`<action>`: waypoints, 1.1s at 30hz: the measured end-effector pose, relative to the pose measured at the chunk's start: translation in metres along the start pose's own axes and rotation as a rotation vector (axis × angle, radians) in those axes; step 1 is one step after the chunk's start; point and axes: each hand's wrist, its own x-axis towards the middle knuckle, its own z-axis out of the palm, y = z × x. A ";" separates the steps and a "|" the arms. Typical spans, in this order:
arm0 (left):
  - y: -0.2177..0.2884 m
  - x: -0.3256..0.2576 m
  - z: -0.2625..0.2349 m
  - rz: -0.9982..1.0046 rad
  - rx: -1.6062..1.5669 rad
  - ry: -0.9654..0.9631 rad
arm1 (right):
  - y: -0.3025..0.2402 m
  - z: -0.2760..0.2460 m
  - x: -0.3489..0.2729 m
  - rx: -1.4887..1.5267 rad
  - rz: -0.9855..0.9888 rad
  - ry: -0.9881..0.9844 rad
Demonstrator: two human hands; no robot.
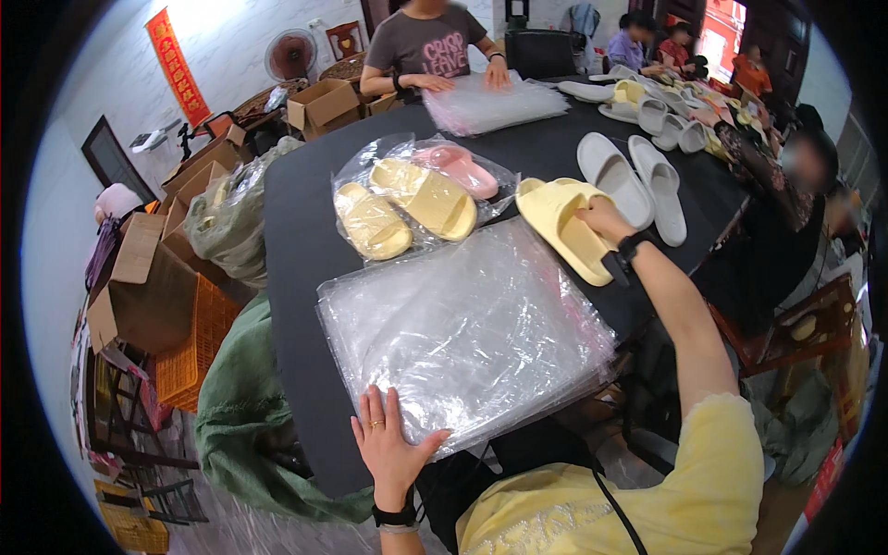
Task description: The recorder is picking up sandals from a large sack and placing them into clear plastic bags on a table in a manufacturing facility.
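My left hand (390, 446) lies flat with its fingers spread on the near left corner of a stack of clear plastic bags (462, 324). Reaching to the right, my right hand (606, 220) grips a pale yellow slipper (578, 242) by its edge; some of its fingers are hidden behind the strap. The slipper is beside the far right corner of the stack. Beyond the stack, clear bags hold yellow slippers (430, 199) and a pink slipper (458, 169). Past my right hand stand grey slippers (659, 190).
A co-worker's hands (495, 74) rest on another stack of plastic bags (499, 106) across the black table (301, 314). More slippers (661, 111) line the far right, where other people sit. Cardboard boxes (153, 287), an orange basket (188, 347) and a green sack (245, 407) stand left.
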 end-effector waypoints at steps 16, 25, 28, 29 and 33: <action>-0.010 0.004 0.000 0.014 -0.078 0.026 | -0.168 0.062 -0.110 -0.059 -0.703 -0.579; -0.074 -0.080 -0.041 -0.305 -0.685 0.721 | -0.191 0.019 -0.222 0.004 -0.522 -0.231; -0.149 -0.097 -0.012 -0.817 -0.894 0.914 | -0.178 0.043 -0.281 0.154 -0.565 -0.533; -0.190 -0.108 0.013 -0.869 -0.891 0.895 | -0.200 0.067 -0.304 0.066 -0.704 -0.556; -0.316 -0.131 0.127 -1.144 -0.601 0.632 | -0.209 0.142 -0.314 0.115 -1.011 -0.545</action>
